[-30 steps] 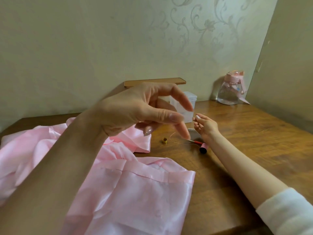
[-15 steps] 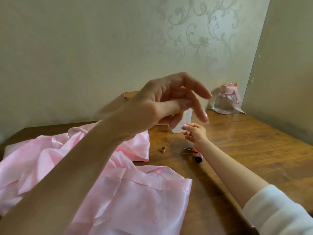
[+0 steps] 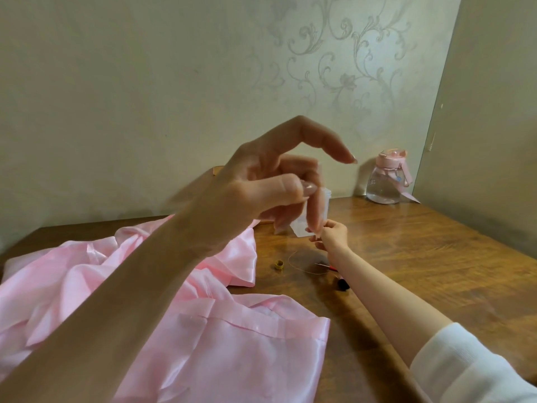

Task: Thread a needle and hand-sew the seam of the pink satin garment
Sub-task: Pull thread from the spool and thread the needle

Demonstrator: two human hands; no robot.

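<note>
The left hand (image 3: 261, 184) is pressing its thumb to the curled middle finger; whether it is pinching anything is too fine to see. Just beyond, the right hand (image 3: 334, 232) is pinching the thread (image 3: 290, 258), which is looping onto the table (image 3: 436, 257) beneath. The garment (image 3: 232, 344) is lying under the left forearm.

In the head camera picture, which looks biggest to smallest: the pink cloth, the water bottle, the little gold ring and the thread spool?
1. pink cloth, by far.
2. water bottle, though it stands farthest back.
3. gold ring and thread spool look about alike; the spool is partly hidden, so I can't rank them.
</note>
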